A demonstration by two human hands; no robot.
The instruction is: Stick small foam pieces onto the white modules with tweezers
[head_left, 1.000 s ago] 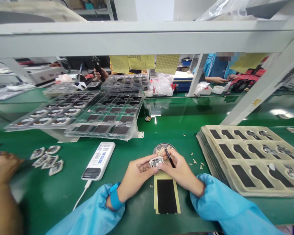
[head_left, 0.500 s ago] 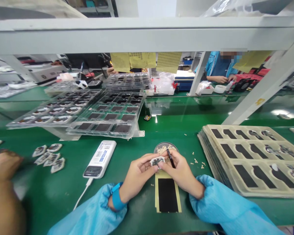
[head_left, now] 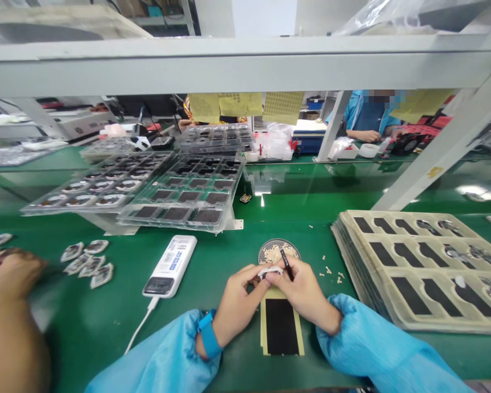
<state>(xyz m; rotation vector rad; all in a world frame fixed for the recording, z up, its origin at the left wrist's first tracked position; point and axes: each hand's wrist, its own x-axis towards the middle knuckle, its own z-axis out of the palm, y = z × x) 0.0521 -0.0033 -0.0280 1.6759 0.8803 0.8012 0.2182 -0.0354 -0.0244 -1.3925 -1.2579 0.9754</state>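
Since the earlier frames we have tipped the small white part (head_left: 270, 270) over, so its edge now faces up where its open face showed before, and both hands sit slightly nearer. Our left hand (head_left: 238, 303) has its fingers (head_left: 251, 271) clamped on the part's left end; our right hand (head_left: 305, 292) pinches the right end and also grips a thin dark tool (head_left: 287, 265) that points far and left. We hold the part just above the green bench (head_left: 311, 218), over the far end of a yellow card with a black strip (head_left: 281, 326) and just near of a round perforated disc (head_left: 275, 250). A white power bank (head_left: 171, 266) lies to the left, and a stack of beige trays (head_left: 417, 267) to the right. At the far left edge, another person's hand (head_left: 8, 273) rests near loose parts (head_left: 88, 256).
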